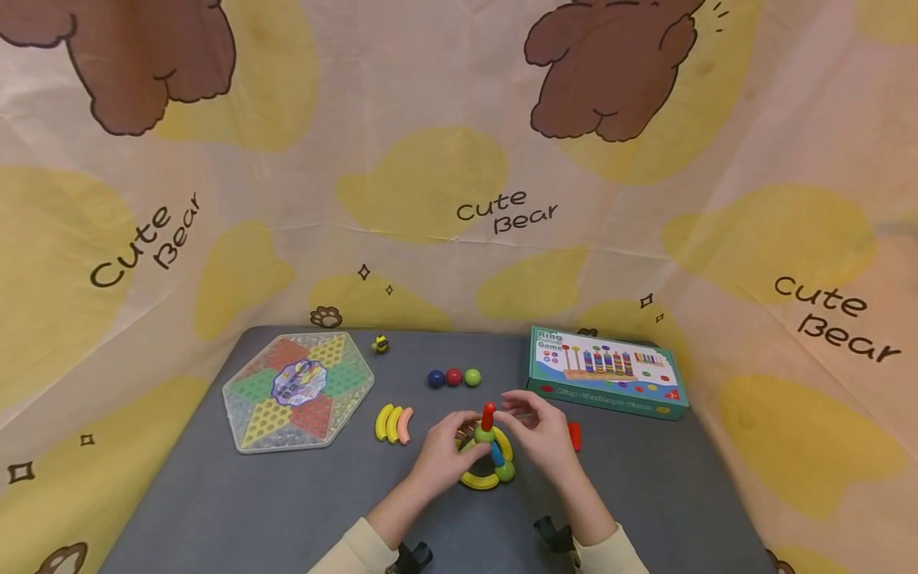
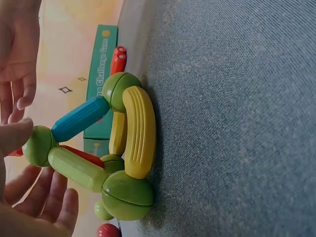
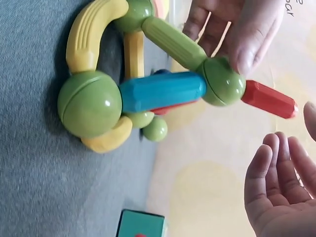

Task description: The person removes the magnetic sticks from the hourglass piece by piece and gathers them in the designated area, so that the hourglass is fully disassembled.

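Observation:
A magnetic stick-and-ball frame stands on the table, with a ring of yellow curved rods [image 2: 139,132] and green balls [image 3: 90,103] at its base. From the base a blue rod [image 3: 160,92], a light green rod [image 3: 174,42] and a red rod lean up to a green top ball [image 3: 223,81]. Another red rod [image 1: 488,416] points upward from that ball. My left hand [image 1: 446,448] pinches the top ball between thumb and fingers. Beside the upper red rod, my right hand [image 1: 539,429] has loosely bent fingers and holds nothing; a small gap separates it from the rod's tip.
Left of the frame lie yellow and pink curved rods [image 1: 391,424]. Behind it are blue, red and green balls [image 1: 454,377]. A Chinese checkers board [image 1: 297,392] lies left, a toy bee [image 1: 380,344] near the back, a game box [image 1: 606,372] back right, and red rods [image 1: 575,437] to the right.

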A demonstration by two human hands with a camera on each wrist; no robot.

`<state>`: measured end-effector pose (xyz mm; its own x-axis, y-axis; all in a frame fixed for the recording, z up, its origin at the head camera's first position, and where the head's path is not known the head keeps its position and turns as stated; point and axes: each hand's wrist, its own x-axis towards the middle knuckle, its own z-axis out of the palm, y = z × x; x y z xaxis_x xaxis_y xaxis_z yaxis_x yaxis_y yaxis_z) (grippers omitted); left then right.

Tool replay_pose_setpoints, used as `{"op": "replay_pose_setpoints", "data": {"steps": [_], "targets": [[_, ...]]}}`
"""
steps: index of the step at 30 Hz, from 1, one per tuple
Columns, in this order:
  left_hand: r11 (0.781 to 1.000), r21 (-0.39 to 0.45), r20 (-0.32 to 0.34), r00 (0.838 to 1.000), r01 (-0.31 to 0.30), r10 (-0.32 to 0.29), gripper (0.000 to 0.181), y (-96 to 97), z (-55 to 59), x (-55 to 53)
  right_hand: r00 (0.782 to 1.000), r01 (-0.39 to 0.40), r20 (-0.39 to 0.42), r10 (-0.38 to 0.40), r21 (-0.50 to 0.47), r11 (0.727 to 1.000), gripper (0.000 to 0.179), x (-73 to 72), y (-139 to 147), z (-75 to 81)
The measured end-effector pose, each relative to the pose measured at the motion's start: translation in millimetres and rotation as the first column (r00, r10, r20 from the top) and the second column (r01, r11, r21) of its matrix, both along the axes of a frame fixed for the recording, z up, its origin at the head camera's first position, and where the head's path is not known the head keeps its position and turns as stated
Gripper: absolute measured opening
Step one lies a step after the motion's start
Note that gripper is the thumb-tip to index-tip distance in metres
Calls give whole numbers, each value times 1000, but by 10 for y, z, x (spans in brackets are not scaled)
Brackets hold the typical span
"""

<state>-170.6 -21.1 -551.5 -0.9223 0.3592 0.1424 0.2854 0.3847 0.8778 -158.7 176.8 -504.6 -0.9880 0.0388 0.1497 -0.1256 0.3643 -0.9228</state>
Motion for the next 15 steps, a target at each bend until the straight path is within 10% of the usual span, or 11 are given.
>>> {"op": "replay_pose_setpoints", "data": {"steps": [15], "targets": [[999, 5, -41, 998, -41, 41, 32, -6, -6, 5, 996, -43, 78, 37, 79, 996, 25, -83, -119, -88]]}}
